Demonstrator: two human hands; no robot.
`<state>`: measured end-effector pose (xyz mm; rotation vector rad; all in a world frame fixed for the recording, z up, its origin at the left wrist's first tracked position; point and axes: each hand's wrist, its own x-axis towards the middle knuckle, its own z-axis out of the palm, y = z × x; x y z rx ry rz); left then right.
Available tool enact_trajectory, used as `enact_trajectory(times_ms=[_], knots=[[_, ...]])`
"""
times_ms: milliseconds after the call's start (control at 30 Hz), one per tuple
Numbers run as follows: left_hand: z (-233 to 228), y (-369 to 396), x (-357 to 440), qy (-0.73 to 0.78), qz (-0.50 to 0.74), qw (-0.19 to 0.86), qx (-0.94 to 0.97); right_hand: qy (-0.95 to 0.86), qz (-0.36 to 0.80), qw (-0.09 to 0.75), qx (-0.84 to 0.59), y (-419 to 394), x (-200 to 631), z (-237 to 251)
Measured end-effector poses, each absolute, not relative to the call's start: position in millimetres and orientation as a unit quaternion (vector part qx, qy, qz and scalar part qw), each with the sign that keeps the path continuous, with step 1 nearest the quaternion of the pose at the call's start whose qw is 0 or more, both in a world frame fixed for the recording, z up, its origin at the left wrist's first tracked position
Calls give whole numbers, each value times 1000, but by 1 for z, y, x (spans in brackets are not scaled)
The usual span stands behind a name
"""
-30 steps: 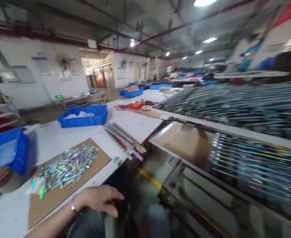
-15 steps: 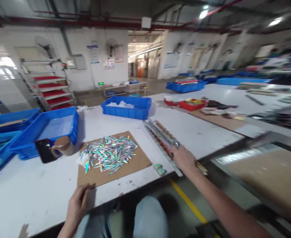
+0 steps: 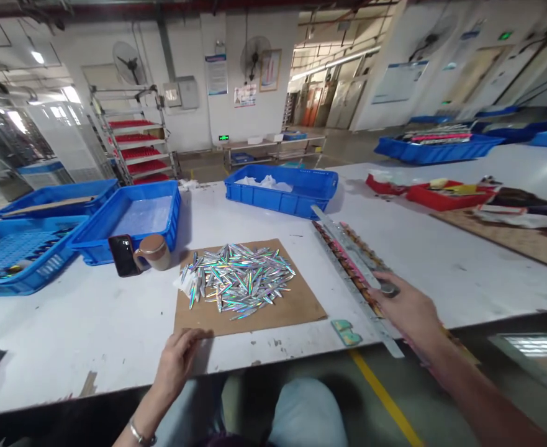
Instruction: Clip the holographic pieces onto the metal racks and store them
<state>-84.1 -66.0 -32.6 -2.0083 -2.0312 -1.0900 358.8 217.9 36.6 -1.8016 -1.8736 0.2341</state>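
**Lifting the strip stack**

Head view, lower right: right hand (image 3: 408,310) closed on long strips (image 3: 352,264) (near end only). Lower centre: left hand (image 3: 177,360) open, flat against cardboard sheet (image 3: 296,307). Support strips evenly; avoid bending.

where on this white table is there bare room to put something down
Bare patches: the table left of the cardboard sheet, in front of the mug; and right of the long racks, before the red trays. Crowded: the foil pile, blue bins, and by the right hand.
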Motion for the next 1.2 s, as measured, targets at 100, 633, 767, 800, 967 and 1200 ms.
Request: enact_trajectory(times_ms=[100,633,767,800,967,1200], knots=[[5,-57,-73,-656,-345,98,-664,-657,325,389,-558,170,343,51],[73,0,28,-574,77,2,-815,-154,894,339,-249,58,319,-32],[49,11,55,-674,98,-38,-731,-5,908,359,-216,21,273,-117],[43,15,60,-683,99,-46,-722,3,916,345,-207,10,259,-136],[16,25,70,-686,91,-37,-721,6,916,333,-224,-25,215,-200],[-3,26,58,-693,79,-25,-717,22,888,342,-306,-21,217,-231]])
